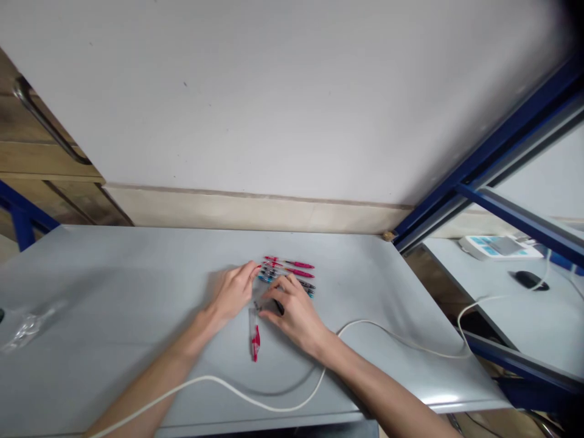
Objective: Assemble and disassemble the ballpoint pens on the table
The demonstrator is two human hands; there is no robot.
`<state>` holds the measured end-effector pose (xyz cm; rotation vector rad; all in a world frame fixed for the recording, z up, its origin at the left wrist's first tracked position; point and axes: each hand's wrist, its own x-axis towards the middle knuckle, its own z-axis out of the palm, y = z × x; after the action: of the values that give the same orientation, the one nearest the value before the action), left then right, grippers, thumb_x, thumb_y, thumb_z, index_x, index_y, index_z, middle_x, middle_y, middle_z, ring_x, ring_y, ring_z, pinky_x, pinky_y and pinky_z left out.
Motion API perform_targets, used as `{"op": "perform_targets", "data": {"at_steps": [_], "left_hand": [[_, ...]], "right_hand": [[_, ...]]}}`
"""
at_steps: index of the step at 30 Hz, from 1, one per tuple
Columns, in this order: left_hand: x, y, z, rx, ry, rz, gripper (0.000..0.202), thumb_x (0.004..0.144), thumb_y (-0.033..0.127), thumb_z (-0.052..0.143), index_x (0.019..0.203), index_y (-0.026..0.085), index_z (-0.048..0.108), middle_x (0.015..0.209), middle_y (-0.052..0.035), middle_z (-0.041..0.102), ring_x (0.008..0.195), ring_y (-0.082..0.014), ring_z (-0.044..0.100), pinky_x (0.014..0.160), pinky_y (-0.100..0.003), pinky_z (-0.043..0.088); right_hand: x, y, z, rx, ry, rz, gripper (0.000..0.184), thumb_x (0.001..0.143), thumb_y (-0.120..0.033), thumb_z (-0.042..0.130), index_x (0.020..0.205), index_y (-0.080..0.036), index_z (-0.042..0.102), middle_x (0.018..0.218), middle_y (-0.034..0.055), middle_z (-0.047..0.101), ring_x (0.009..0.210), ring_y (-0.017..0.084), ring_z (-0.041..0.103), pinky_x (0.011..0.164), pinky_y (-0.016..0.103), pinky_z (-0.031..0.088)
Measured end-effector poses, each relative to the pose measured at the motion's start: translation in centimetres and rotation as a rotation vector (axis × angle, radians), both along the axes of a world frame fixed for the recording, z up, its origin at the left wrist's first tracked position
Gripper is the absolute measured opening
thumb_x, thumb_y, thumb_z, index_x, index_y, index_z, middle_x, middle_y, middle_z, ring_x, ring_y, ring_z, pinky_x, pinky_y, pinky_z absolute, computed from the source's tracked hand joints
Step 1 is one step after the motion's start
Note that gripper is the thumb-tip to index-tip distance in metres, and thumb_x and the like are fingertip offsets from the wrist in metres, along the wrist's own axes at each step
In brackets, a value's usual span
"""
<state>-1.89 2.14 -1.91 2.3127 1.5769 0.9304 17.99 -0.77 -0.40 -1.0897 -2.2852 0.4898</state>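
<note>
Along the bottom edge of the frame both bare forearms come in, cut off before the elbows, and slant up toward the middle of the grey table (137, 286). A white cable (274, 406) loops across the near part of the table, is crossed by the right forearm and runs off to the right. Just above the loop a red pen (255, 344) with a clear barrel lies alone between the two wrists, pointing up the frame.

The left hand (235, 292) lies palm down with a straight wrist. Its fingers are half curled, with the tips at the left ends of a row of pens (292, 271). Whether it pinches one cannot be told. The right hand (296, 311) is also palm down, its fingers bent over a small dark thing (278, 308) and the nearer pens of the row. The palm hides what lies beneath, so I cannot tell whether it grips anything.

The pens lie side by side at the centre of the frame, the red ones farthest and the darker, blue-tipped ones nearer. They are partly covered and too small to count.

At the left edge lies crumpled clear plastic (27, 325). On the right, past a blue frame (479, 164), a second table (502, 316) carries a white device (495, 246) and a dark mouse (529, 280). A wooden cabinet (41, 152) fills the upper left, cut off by the edge.
</note>
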Motion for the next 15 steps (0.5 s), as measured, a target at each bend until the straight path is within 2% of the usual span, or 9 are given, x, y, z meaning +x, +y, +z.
{"op": "perform_targets", "data": {"at_steps": [3, 6, 8, 12, 15], "left_hand": [[-0.1, 0.0, 0.2, -0.040, 0.060, -0.001, 0.027, 0.104, 0.027, 0.039, 0.101, 0.021, 0.066, 0.083, -0.0027, 0.074, 0.071, -0.0174, 0.069, 0.062, -0.025, 0.042], [0.0, -0.2, 0.4, -0.050, 0.100, -0.024, 0.029, 0.103, 0.026, 0.041, 0.119, 0.024, 0.065, 0.090, -0.0028, 0.077, 0.076, -0.0191, 0.072, 0.064, -0.026, 0.044], [0.0, -0.3, 0.4, -0.037, 0.106, -0.047, 0.031, 0.102, 0.024, 0.042, 0.123, 0.025, 0.065, 0.097, -0.0034, 0.078, 0.079, -0.0196, 0.073, 0.066, -0.026, 0.045], [0.2, -0.4, 0.2, -0.018, 0.116, -0.074, 0.029, 0.102, 0.025, 0.043, 0.117, 0.025, 0.067, 0.102, -0.0039, 0.078, 0.081, -0.0201, 0.073, 0.066, -0.026, 0.045], [0.2, -0.6, 0.1, -0.011, 0.115, -0.085, 0.027, 0.101, 0.024, 0.045, 0.116, 0.027, 0.067, 0.099, -0.0023, 0.078, 0.079, -0.0189, 0.073, 0.065, -0.025, 0.044]], "right_hand": [[-0.6, -0.5, -0.2, -0.008, -0.091, 0.009, 0.022, 0.082, -0.030, 0.082, 0.099, -0.021, 0.073, 0.101, 0.0074, 0.064, 0.099, 0.027, 0.050, 0.089, 0.042, 0.048], [-0.9, -0.5, -0.3, -0.010, -0.118, 0.010, 0.011, 0.084, -0.023, 0.079, 0.094, -0.020, 0.074, 0.098, 0.0072, 0.063, 0.099, 0.027, 0.051, 0.089, 0.041, 0.048], [-0.9, -0.3, -0.2, -0.021, -0.092, 0.006, 0.009, 0.082, -0.016, 0.078, 0.089, -0.019, 0.074, 0.096, 0.0068, 0.064, 0.098, 0.027, 0.052, 0.090, 0.040, 0.048], [-0.3, 0.4, 0.2, -0.113, 0.158, -0.050, 0.016, 0.077, -0.010, 0.076, 0.088, -0.019, 0.071, 0.094, 0.0044, 0.069, 0.096, 0.024, 0.060, 0.096, 0.041, 0.046], [0.5, 1.1, 0.7, -0.261, 0.446, -0.114, 0.011, 0.079, -0.015, 0.071, 0.088, -0.019, 0.069, 0.090, 0.0035, 0.072, 0.086, 0.021, 0.065, 0.086, 0.036, 0.050]]}}
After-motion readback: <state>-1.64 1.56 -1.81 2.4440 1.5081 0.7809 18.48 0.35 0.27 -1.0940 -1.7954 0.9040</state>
